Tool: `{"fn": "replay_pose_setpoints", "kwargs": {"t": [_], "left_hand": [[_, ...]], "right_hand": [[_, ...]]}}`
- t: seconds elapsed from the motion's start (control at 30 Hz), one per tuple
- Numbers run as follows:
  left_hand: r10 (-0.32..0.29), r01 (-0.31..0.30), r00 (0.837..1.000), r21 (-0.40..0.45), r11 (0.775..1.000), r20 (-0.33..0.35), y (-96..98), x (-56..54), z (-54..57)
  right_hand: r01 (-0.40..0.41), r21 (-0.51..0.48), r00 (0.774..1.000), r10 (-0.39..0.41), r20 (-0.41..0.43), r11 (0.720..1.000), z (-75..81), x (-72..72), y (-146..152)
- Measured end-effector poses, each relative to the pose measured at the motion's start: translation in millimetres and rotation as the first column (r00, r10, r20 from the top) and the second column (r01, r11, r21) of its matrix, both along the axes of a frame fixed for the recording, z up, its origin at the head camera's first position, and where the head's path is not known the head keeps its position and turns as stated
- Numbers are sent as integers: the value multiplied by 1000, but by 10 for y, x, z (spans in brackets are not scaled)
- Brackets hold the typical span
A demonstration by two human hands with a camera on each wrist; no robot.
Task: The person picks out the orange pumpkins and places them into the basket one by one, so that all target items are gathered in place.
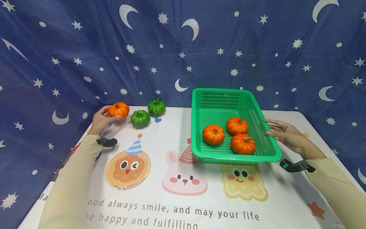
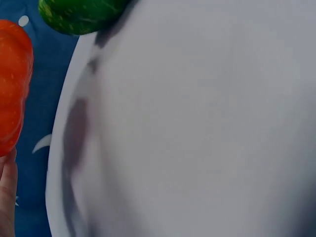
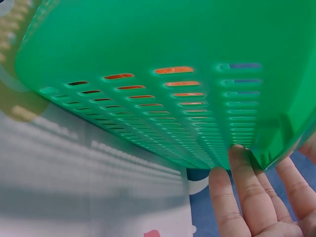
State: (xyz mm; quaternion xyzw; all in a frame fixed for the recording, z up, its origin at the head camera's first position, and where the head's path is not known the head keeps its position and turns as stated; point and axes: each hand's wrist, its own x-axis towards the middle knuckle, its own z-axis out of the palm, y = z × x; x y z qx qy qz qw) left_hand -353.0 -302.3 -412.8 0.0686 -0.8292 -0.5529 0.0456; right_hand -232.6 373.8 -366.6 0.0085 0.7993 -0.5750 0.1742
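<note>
My left hand [image 1: 100,121] holds a small orange pumpkin [image 1: 118,110] between thumb and fingers at the table's back left. Part of that pumpkin [image 2: 12,89] and a finger below it show at the left edge of the left wrist view. Just right of it sit two green pumpkins, a nearer one [image 1: 140,119] and a farther one [image 1: 156,107]. My right hand [image 1: 288,136] has its fingers extended against the right side of a green plastic basket [image 1: 237,158]. Fingertips [image 3: 238,153] touch its slotted wall in the right wrist view. Inside the basket lie three orange pumpkins [image 1: 213,135].
A white cloth [image 1: 160,140] with cartoon prints and lettering covers the table. Behind it hangs a dark blue curtain [image 1: 160,54] with moons and stars, close to the table's back edge and the basket. A black band [image 1: 106,142] is on the left wrist.
</note>
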Motion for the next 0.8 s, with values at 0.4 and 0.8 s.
{"fn": "replay_pose_setpoints", "kwargs": {"t": [0.4,0.8], "left_hand": [[-63,64,998,41,997,-25,256,-6,303],[-138,141,988,45,989,-67,486,-24,466]], "right_hand": [[3,2,1000,-3,-20,1000,-14,-1,3],[10,-41,999,-11,-32,999,-11,12,4]]}}
